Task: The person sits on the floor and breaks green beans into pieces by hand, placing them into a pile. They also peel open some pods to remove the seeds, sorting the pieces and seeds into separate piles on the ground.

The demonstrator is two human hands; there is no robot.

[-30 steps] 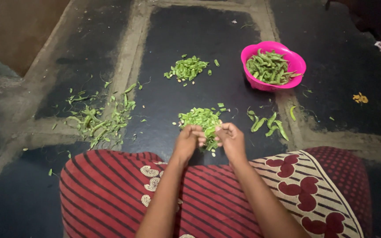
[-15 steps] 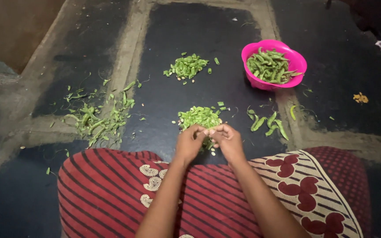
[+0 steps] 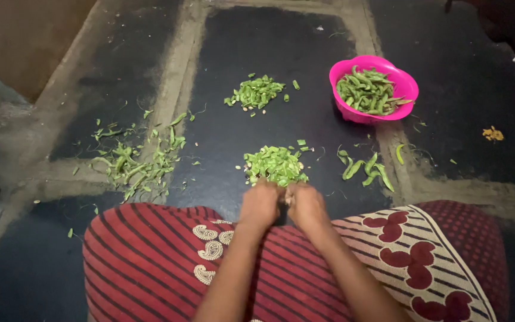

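On the dark floor (image 3: 281,53), the left hand (image 3: 260,204) and right hand (image 3: 306,206) meet, curled closed, at the near edge of a pile of chopped green beans (image 3: 275,164); what they pinch cannot be told.

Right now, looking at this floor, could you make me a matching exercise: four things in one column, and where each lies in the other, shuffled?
Things:
1. pink bowl
2. stringy trimmings
3. near chopped pile
4. few whole pods

Places:
A. on the floor just beyond both hands
B. far right, holding whole green pods
C. scattered to the left, along the pale floor joint
D. loose on the floor between the bowl and the red patterned cloth

Pairs: 1-B, 2-C, 3-A, 4-D
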